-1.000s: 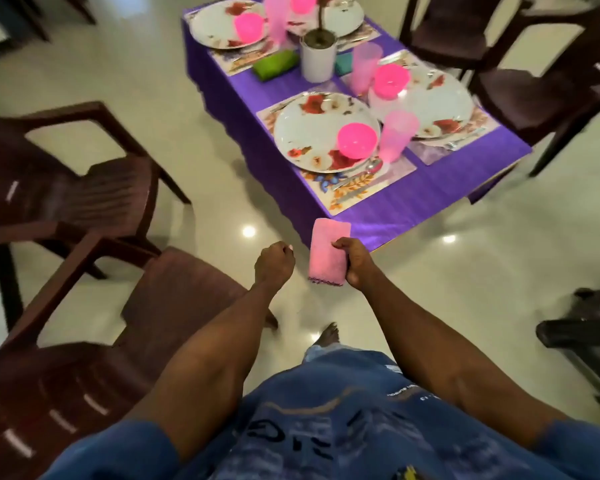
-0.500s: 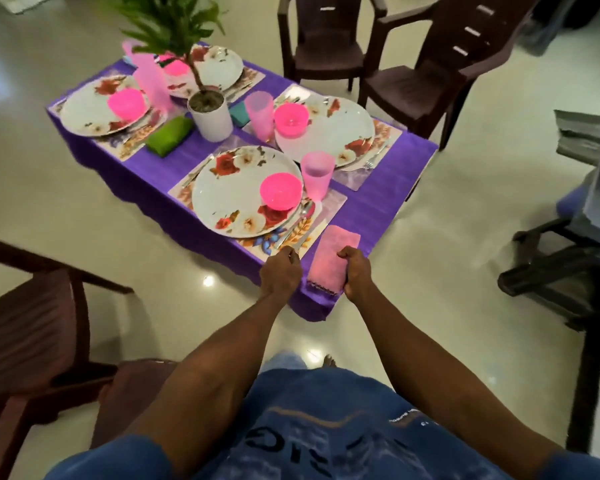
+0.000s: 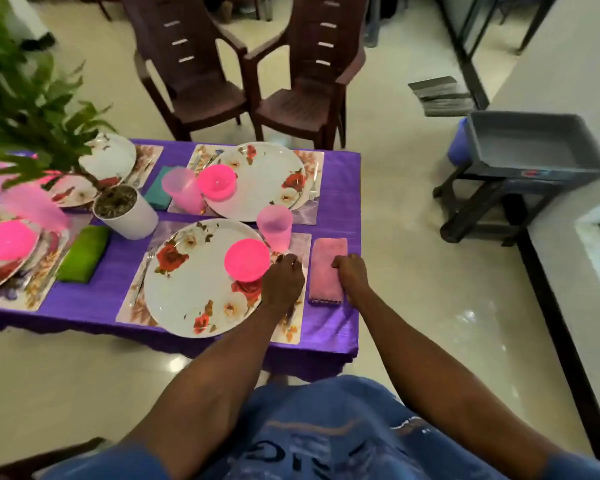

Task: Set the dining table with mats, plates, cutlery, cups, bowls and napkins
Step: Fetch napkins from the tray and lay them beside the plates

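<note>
While the right hand (image 3: 349, 271) rests curled fingers on the pink napkin (image 3: 327, 270), at 3 o'clock of the nearest plate (image 3: 191, 289), the left hand (image 3: 282, 278), fingers curled, risks toppling the pink cup (image 3: 275, 227).

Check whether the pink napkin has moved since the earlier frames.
Yes. The pink napkin went from mid-air short of the table onto the purple tablecloth, right of the nearest placemat.

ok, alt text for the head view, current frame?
A person's right hand rests on a folded pink napkin lying on the purple tablecloth, beside a floral plate that carries a pink bowl. The left hand sits curled over the placemat's right edge. More place settings and a potted plant lie beyond.
</note>
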`<state>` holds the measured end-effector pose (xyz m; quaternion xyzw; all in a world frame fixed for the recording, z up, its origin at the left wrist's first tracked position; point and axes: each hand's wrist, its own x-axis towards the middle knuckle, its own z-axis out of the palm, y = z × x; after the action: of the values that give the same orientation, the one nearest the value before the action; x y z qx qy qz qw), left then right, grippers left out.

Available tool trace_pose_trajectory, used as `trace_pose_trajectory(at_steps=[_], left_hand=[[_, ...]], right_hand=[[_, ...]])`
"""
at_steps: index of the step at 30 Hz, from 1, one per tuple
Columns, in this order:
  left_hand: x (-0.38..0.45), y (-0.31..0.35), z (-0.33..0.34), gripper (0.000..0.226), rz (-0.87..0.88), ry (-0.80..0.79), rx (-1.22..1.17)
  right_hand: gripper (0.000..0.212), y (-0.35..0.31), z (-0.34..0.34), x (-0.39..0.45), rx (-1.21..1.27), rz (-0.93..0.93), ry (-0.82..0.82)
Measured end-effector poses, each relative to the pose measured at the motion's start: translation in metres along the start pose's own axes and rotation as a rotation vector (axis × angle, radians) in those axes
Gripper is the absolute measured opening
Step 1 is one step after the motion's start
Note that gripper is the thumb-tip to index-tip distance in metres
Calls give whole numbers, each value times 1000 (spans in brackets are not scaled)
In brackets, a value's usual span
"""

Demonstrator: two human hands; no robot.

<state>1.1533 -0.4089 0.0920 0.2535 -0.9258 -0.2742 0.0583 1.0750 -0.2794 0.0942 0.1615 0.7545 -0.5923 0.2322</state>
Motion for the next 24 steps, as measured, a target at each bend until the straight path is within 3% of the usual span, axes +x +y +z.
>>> trace_pose_trajectory(at_steps=[1, 7, 11, 16, 18, 21, 24], left_hand=[[4, -5, -3, 24, 16, -7, 0], [12, -34, -10, 26, 121, -53, 14], [10, -43, -11, 27, 165, -109, 55], [12, -44, -17, 29, 187, -127, 52], [13, -44, -19, 29, 197, -137, 54], [15, -44, -19, 30, 198, -138, 46], [19, -43, -22, 31, 235, -133, 54]], right_hand=[[7, -3, 4, -3, -21, -10, 7], [11, -7, 20, 4, -115, -28, 66], [7, -8, 21, 9, -199, -9, -2], [55, -7, 22, 11, -257, -20, 48], [61, -5, 21, 6, -323, -126, 102], [67, 3, 20, 4, -601, -304, 120], [67, 8, 19, 3, -999, -422, 28]])
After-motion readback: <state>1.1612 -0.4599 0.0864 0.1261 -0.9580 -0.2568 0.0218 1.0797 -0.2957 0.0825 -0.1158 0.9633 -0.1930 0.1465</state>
